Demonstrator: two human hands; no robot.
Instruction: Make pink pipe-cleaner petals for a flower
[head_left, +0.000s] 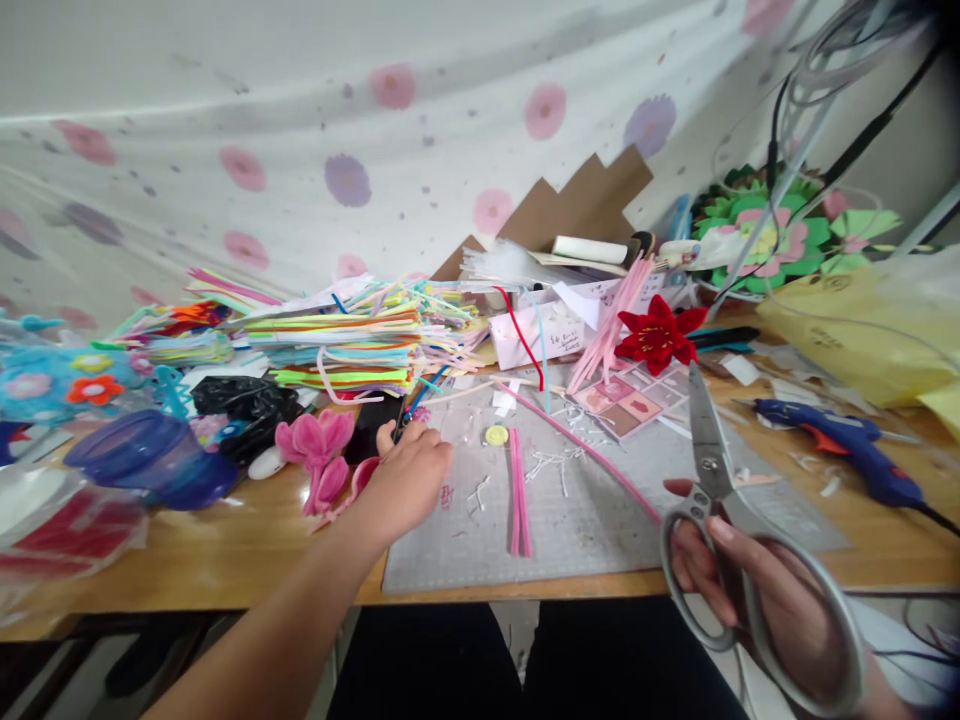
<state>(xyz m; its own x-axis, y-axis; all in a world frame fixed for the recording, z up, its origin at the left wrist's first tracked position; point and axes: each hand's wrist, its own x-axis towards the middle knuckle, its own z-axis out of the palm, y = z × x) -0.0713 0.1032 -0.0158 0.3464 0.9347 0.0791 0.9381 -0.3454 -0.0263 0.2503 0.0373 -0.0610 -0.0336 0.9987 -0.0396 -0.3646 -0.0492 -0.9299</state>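
My right hand (787, 600) holds a pair of scissors (709, 440) by its grey handles, blades together and pointing up and away over the right part of the grey cutting mat (450, 550). At the mat's left edge, my left hand (411, 480) has its fingers curled on a dark blue pen-like stick (411, 408); its lower end is hidden. Pink fuzzy flowers (319, 450) lie just left of that hand. Between the hands are short pink pipe cleaners (517, 495), a long pink pipe cleaner (592, 450), a yellow disc (496, 435) and white wire bits (551, 462).
Bundles of coloured pipe cleaners (345, 345) are piled behind my left hand. A red felt-like flower (660, 335) rests at the mat's back right. Farther right lies a blue glue gun (847, 440) with a cord. A blue translucent bowl (154, 460) stands left.
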